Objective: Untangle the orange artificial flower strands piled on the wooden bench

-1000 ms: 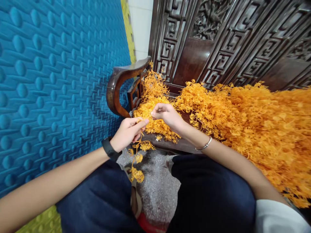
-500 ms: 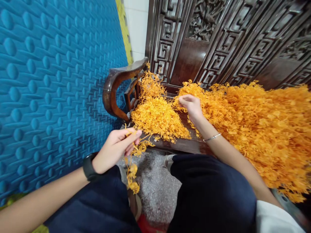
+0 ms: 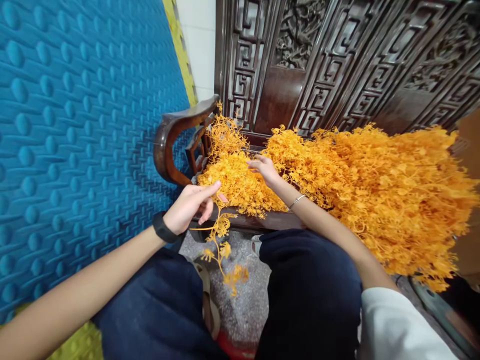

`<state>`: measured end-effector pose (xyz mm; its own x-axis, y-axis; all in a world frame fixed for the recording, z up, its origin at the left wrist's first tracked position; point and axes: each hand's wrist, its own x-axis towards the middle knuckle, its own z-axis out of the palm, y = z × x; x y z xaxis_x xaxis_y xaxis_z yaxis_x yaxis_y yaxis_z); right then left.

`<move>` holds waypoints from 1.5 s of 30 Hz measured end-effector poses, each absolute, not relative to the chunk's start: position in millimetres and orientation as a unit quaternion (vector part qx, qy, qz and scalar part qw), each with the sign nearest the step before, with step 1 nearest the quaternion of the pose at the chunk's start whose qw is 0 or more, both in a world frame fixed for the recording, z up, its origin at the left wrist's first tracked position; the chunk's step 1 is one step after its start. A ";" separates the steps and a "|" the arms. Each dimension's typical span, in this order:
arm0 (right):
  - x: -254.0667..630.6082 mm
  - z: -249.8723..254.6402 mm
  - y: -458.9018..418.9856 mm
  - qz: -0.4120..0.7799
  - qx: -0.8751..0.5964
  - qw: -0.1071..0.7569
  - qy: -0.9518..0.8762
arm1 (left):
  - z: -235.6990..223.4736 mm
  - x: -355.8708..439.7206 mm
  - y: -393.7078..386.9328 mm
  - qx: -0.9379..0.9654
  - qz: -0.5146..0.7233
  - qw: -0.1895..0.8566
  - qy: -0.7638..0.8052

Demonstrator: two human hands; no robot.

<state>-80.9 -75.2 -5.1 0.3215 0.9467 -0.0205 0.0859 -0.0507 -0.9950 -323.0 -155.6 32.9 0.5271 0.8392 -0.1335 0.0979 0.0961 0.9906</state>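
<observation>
Left hand [image 3: 192, 204]: thumb and fingers pinched on an orange sprig [image 3: 222, 226], which hangs below the grip at the near edge of the dark wooden bench [image 3: 275, 222], over speckled floor [image 3: 245, 295]. Right hand [image 3: 267, 170] above the right side of the smaller orange pile [image 3: 232, 175], fingers loosely parted (whether they touch the pile, cannot tell). Larger orange heap [image 3: 393, 195] to the right; carved backrest [image 3: 281, 97] on the far side.

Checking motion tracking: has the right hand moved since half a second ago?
Yes. Judged against the wooden armrest, the right hand has moved leftward in view, closer to it.
</observation>
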 end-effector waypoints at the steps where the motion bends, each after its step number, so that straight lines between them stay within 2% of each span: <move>1: -81.5 -1.0 -79.4 0.403 -0.594 0.537 -0.442 | 32.9 -323.2 -154.9 0.600 0.296 0.634 0.388; 4: -87.9 14.8 -97.9 0.442 -0.525 0.498 -0.530 | 33.0 -324.9 -154.1 0.590 0.294 0.644 0.388; 7: -98.5 32.3 -118.9 0.479 -0.449 0.420 -0.627 | 33.1 -327.7 -154.1 0.585 0.292 0.656 0.376; 10: -107.8 43.9 -134.2 0.453 -0.428 0.362 -0.693 | 33.2 -330.7 -154.6 0.584 0.289 0.671 0.354; 13: -111.5 44.7 -139.7 0.419 -0.425 0.339 -0.727 | 34.0 -333.0 -155.6 0.584 0.299 0.685 0.317; 19: -105.1 33.3 -136.0 0.497 -0.463 0.401 -0.615 | 36.9 -334.2 -161.4 0.630 0.308 0.660 0.269; 23: -98.9 41.9 -140.4 0.537 -0.490 0.371 -0.578 | 39.1 -335.1 -166.1 0.655 0.311 0.633 0.272; 26: -97.8 52.0 -147.1 0.563 -0.456 0.360 -0.588 | 40.1 -336.0 -167.2 0.660 0.333 0.623 0.255; 29: -97.9 57.8 -151.9 0.581 -0.392 0.401 -0.591 | 40.2 -336.7 -167.1 0.669 0.338 0.616 0.242; 37: -91.0 64.9 -158.0 0.500 -0.343 0.519 -0.602 | 43.6 -339.4 -170.3 0.660 0.406 0.598 0.204; 45: -93.8 70.7 -166.6 0.453 -0.349 0.513 -0.640 | 45.6 -334.4 -171.1 0.652 0.451 0.505 0.341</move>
<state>-93.8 -166.6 70.7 -0.2293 0.9120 0.3401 -0.0185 0.3453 -0.9383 -334.4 -171.1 45.6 0.3603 0.9005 0.2434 -0.0112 -0.2568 0.9664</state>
